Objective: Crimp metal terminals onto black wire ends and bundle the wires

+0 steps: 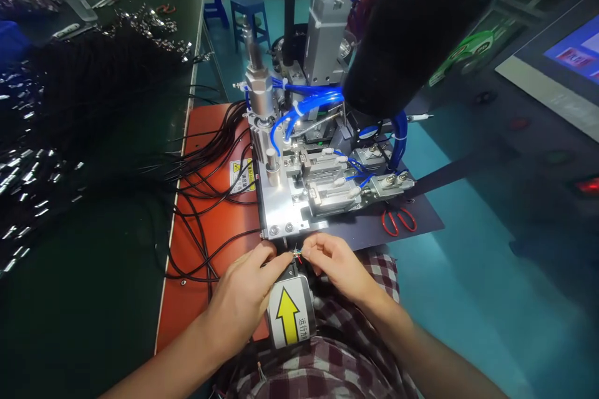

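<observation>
My left hand [253, 274] and my right hand [334, 262] meet at the front edge of a metal machine [281, 206]. Both are closed in a pinch on a small bundle of thin coloured wires [297, 254], with a red strand and bare-looking tips showing between the fingertips. The wires' far ends are hidden by my fingers. Just below them sits a white-topped device [276, 324] bearing a yellow arrow [287, 315].
Black cables [201, 224] run across an orange board [187, 299] to a large dark cable pile [98, 75] at left. Red-handled scissors [397, 222] lie right of the machine. A black cylinder [402, 43] hangs above; a screen [578, 53] stands far right.
</observation>
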Available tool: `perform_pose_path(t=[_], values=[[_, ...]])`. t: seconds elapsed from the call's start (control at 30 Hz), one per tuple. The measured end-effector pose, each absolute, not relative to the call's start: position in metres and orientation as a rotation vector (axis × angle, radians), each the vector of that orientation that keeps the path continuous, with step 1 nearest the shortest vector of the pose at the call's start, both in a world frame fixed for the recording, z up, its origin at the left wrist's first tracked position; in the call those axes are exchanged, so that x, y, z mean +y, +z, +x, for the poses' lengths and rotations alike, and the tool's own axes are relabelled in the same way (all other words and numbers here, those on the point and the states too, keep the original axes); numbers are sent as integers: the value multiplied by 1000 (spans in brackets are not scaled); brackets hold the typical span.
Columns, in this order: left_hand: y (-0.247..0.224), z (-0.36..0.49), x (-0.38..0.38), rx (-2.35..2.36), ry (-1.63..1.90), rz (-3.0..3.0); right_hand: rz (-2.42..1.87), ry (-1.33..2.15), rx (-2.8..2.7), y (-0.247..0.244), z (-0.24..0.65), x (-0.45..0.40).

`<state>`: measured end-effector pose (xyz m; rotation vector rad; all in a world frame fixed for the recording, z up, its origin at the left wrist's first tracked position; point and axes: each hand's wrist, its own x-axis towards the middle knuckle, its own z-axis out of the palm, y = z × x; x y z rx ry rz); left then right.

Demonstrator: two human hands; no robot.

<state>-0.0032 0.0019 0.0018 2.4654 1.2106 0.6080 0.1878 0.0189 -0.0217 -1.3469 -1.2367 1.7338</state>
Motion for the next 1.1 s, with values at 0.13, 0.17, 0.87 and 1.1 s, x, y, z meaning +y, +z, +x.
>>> perform_pose_path(t=[0.13, 0.17, 0.87, 1.1], values=[[2, -2, 2, 1221, 602, 2512, -1344, 1728, -1242, -23, 188, 19], [2, -2, 2, 1225, 600, 2516, -1340, 1724, -1246, -24, 188, 18], [0, -1, -2, 1275, 480, 2697, -1459, 1489, -1391, -27, 184, 10], [2, 2, 0, 1288, 473, 2793, -1546, 1465, -1374, -27, 182, 9]])
